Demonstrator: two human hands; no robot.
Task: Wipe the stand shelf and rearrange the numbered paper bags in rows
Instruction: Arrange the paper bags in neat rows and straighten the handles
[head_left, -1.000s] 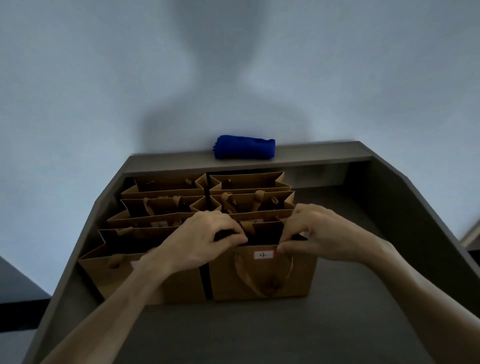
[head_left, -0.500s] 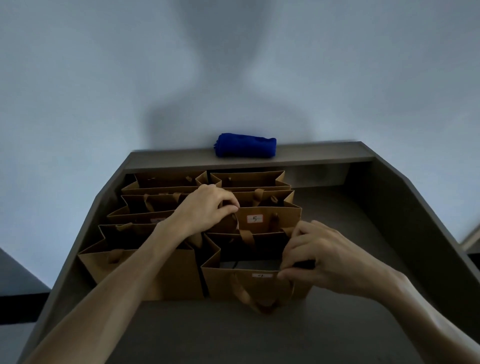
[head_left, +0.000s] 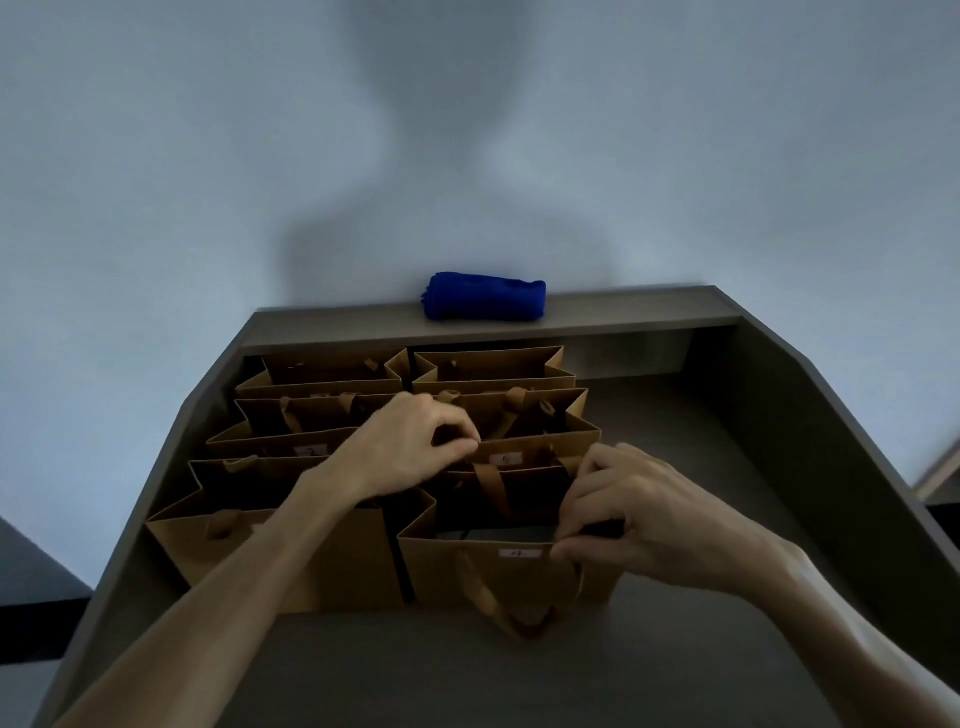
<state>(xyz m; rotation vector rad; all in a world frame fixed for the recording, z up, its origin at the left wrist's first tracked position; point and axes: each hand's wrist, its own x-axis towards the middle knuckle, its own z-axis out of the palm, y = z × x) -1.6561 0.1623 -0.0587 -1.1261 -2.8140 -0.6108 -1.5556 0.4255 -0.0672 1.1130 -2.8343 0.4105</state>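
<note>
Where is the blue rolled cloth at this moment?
In the head view, the blue rolled cloth lies on the stand's top ledge by the wall, near the middle, behind the back row of paper bags.

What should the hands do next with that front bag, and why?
Probably nudge the front right bag back against the bag behind it. The right hand pinches its rim, and it sits slightly forward of the front left bag.

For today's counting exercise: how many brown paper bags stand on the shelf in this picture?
6, in two columns of three. Left column: back, middle, front. Right column: back, middle, front. The arms may hide more.
</note>
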